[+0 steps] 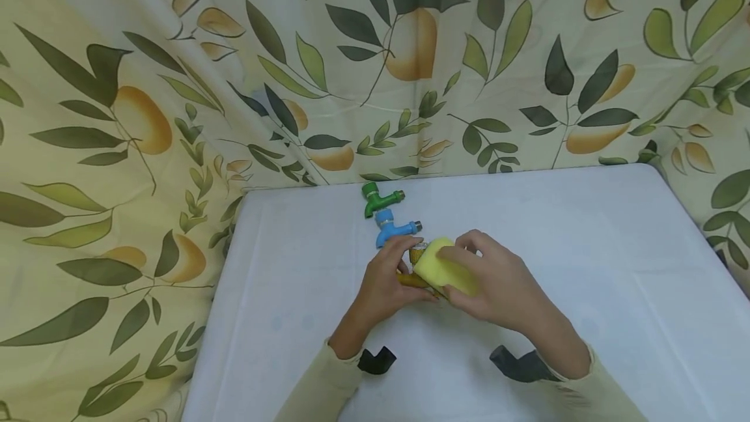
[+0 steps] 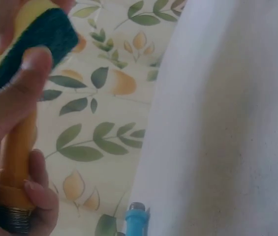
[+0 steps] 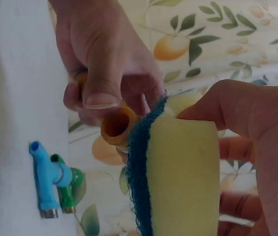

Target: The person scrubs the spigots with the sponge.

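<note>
My left hand (image 1: 377, 285) grips an orange-yellow plastic tap (image 2: 16, 157), its fingers around the body and the threaded end showing below them in the left wrist view. My right hand (image 1: 510, 285) pinches a yellow sponge (image 3: 183, 177) with a dark green scouring pad (image 3: 139, 172) on one side. In the right wrist view, the pad side faces the tap and lies against or very near its open spout. Part of the tap is hidden behind the sponge and fingers. Just beyond my left hand lies a blue tap (image 1: 392, 229).
A green tap (image 1: 377, 200) lies behind the blue one on the white-covered table (image 1: 586, 233). Leaf-and-fruit patterned cloth (image 1: 363, 96) hangs along the table's back and left edges. A black piece (image 1: 377, 361) shows beside my left wrist, another black piece (image 1: 518, 365) beside the right.
</note>
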Motion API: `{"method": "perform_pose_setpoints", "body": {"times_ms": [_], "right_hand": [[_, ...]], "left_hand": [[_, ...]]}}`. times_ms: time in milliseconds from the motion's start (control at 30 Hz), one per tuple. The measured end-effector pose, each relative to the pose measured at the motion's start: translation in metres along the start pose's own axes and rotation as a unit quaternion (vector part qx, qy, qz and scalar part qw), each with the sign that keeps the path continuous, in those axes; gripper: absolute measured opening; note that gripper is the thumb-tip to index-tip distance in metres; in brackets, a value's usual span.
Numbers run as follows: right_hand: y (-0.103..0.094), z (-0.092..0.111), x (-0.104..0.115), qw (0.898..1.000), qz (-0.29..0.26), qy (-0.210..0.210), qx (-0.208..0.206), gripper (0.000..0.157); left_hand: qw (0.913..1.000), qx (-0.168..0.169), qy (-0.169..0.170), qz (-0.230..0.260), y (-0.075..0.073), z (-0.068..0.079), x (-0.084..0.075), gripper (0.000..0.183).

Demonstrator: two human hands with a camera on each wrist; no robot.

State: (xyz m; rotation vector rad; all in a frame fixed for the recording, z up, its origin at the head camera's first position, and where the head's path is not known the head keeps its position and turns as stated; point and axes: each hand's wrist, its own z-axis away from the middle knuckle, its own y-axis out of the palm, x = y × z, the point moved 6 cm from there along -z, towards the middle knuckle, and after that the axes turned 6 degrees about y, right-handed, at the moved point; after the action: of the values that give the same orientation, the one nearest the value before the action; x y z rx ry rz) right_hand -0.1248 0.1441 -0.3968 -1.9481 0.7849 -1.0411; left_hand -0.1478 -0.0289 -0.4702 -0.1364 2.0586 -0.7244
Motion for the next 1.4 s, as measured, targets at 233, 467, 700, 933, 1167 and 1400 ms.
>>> {"method": "perform_pose_setpoints", "body": {"times_ms": [233,467,700,933,1167,1400], "right_hand": [[0.004,-0.002,-0.003,0.999,-0.004,0.025,-0.023,0.043],[0.003,-0.001,-0.005,0.996,0.03,0.047,-0.063,0.045],[0.001,0.001,-0.002,0.995,0.03,0.051,-0.075,0.045],[-0.003,0.002,-0.005,0.992,0.014,0.074,-0.102,0.044],[-0.005,0.003,-0.006,0.992,-0.022,0.096,-0.078,0.047],[-0.007,0.001,-0.009,0.992,-0.026,0.102,-0.066,0.045]], "left_hand": [[0.9981,0.04,-0.028,0.039,-0.001,-0.003,0.002,0.085],[0.9956,0.029,-0.042,0.078,0.0,-0.004,0.001,0.085],[0.9928,-0.008,-0.043,0.112,-0.004,-0.009,-0.001,0.084],[0.9251,0.095,-0.018,0.367,-0.006,-0.004,0.0,0.089],[0.8395,0.167,-0.016,0.517,-0.009,-0.001,0.003,0.101],[0.8271,0.144,-0.01,0.543,-0.005,-0.002,0.008,0.103]]}}
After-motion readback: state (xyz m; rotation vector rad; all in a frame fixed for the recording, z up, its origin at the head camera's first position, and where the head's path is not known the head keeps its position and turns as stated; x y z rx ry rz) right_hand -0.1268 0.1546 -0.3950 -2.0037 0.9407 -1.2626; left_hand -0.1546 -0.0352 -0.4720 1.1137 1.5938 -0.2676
